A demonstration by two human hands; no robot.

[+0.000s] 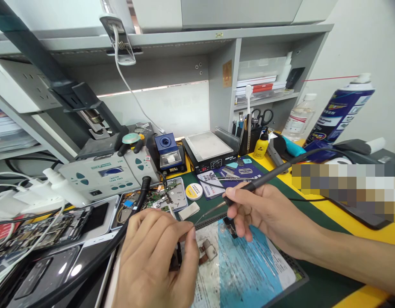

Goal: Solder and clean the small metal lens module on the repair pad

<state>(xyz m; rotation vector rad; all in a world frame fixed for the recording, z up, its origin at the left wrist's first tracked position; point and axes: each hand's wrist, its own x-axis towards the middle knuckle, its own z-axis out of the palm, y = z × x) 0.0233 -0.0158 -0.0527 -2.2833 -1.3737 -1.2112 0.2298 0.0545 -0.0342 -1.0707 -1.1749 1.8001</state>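
My right hand grips a soldering iron by its dark handle. The iron's thin metal tip slants down to the left, close to my left fingertips. My left hand is closed, thumb and forefinger pinched together; what they hold is hidden behind the fingers. Just right of my left thumb lies a small part with a brown flex cable on the scratched white-and-blue work sheet. Beneath my right fingers is a small black part. A folded whitish cloth lies past my left fingertips.
A tray of circuit boards, a round yellow-and-white tin and a hot plate stand behind the sheet. A rework station is at left, its black hose crossing beside my left hand. Bottles and a spray can stand right.
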